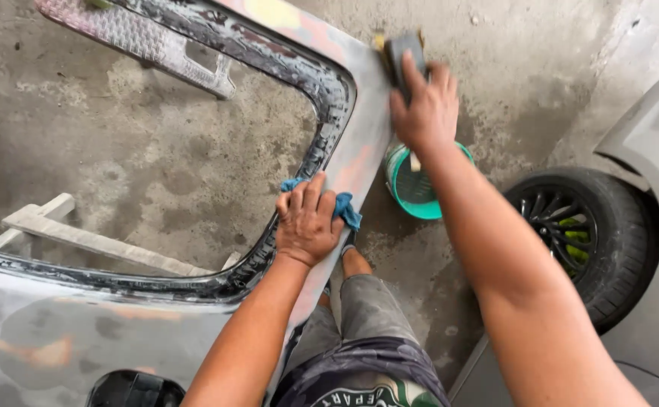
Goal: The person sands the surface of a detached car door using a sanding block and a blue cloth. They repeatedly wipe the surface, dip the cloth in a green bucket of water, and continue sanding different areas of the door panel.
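Far left, a pale wooden frame (50, 226) lying on the stained concrete floor (156, 151), seen through the window opening of a car door panel (81, 332). Panel sanded down to grey, with patches of pink and orange filler showing – dark, rough trim around the opening. Above, a patterned metal step (148, 45) crossing the upper left corner.

Near the middle, left hand (308, 220) pressed flat on the panel's upright pillar, fingers (299, 200) closed down over a blue rag (344, 207), the rag bunched under the palm and poking out at the right side. Below, grey trousers and a bare foot on the floor.

Further right and higher, right hand (424, 105) on the same pillar, fingers gripping a dark sanding block (405, 53) with a yellow edge, held against the grey surface near the top of the pillar. Just under the wrist, a green bucket (420, 192) standing on the floor – a pale stick inside it.

Far right, a black car wheel (578, 241) with dark spokes and a green part behind them, tucked under the grey bodywork of a car (657, 151).
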